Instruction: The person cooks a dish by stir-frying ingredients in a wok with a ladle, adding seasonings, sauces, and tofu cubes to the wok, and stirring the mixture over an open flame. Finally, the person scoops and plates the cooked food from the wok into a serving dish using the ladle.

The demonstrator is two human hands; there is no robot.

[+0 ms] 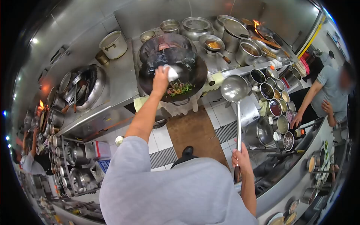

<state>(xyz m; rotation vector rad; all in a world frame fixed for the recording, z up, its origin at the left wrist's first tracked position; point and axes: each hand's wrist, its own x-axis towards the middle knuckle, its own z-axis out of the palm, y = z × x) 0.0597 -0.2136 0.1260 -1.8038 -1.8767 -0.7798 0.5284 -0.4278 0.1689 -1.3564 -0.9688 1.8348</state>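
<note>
Steel counter point(122, 77) runs left of the wok point(201, 72); a brown mat point(195, 133) covers floor tiles. The left hand point(160, 80) clutches a white cloth point(172, 74), the right hand point(242, 157) a ladle point(234, 89).

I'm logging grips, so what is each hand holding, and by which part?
Right hand: the ladle, near the handle's end. Left hand: a white cloth; which part is unclear.

The single head view looks forward and steeply down from the wearer's own head, a wide round fisheye with black corners. It sits close above the grey shirt point(168, 191) at the bottom, faces the wok point(176, 71) ahead, and takes in the kitchen to both sides.
</note>
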